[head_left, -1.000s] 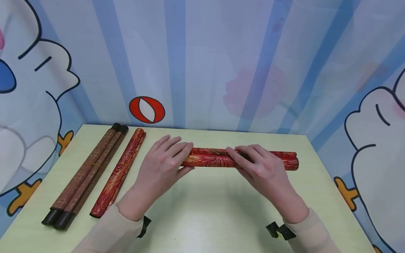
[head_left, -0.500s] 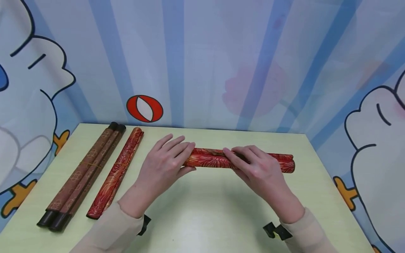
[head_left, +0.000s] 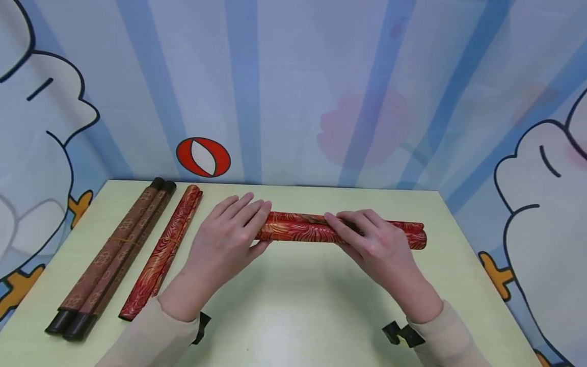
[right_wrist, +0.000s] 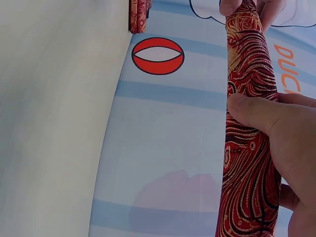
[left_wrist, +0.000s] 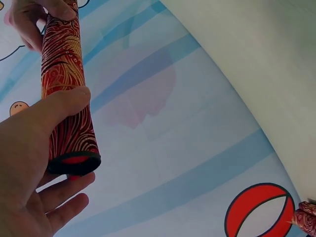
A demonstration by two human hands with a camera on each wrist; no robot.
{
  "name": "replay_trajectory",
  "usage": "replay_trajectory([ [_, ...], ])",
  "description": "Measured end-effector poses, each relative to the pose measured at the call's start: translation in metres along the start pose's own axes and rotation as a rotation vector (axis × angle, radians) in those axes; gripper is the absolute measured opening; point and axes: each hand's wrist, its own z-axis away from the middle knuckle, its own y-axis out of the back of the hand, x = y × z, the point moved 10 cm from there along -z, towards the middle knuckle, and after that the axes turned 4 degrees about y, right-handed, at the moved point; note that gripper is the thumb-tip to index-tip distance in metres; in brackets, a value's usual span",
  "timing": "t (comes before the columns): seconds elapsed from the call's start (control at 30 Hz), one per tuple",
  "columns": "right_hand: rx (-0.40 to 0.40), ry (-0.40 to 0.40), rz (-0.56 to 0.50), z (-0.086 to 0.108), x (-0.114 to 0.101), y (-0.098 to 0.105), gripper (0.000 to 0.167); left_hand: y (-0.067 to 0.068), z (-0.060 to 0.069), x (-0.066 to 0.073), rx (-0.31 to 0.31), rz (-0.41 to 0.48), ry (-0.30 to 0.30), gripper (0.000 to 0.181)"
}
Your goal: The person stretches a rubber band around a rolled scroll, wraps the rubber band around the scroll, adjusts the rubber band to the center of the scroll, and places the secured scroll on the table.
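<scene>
A red double roll [head_left: 298, 230] with gold swirls is held crosswise above the table, its two tubes lying side by side. My left hand [head_left: 229, 229] grips its left end, thumb on the near side and fingers over the far side. In the left wrist view, the dark-rimmed open end of the roll [left_wrist: 74, 128] sticks out past the left thumb. Right of the middle, my right hand [head_left: 378, 239] pinches the roll between thumb and fingers; the right wrist view shows its thumb pressed on the roll [right_wrist: 249, 163].
A similar red roll [head_left: 165, 250] lies slanted on the pale table [head_left: 293, 316], left of my left arm. Further left lies a pair of brown patterned rods [head_left: 112, 255] with black ends, banded together. A printed curtain [head_left: 293, 102] stands behind the table.
The left hand has slid slightly left along the red roll, widening the gap between the hands. The head view has turned a little, shifting the scene left. Both hands keep their hold.
</scene>
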Motion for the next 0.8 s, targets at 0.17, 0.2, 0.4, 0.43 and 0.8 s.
replay_trajectory([
  [0.17,0.002,-0.002,0.015,0.002,0.0,0.001,0.066,-0.002,-0.004,0.007,0.009,-0.014,-0.017,0.07],
  [0.2,0.002,-0.003,0.02,0.001,0.0,0.002,0.065,-0.002,-0.005,0.008,0.011,-0.016,-0.022,0.07],
  [0.4,-0.011,-0.013,0.044,-0.002,0.0,0.005,0.06,-0.003,-0.008,0.012,0.03,-0.028,-0.043,0.073],
  [0.43,-0.015,-0.013,0.046,-0.003,-0.001,0.005,0.059,-0.003,-0.007,0.012,0.032,-0.028,-0.043,0.073],
  [0.8,-0.013,-0.01,0.031,-0.002,-0.006,0.001,0.062,-0.008,-0.003,0.015,0.032,0.013,-0.045,0.073],
])
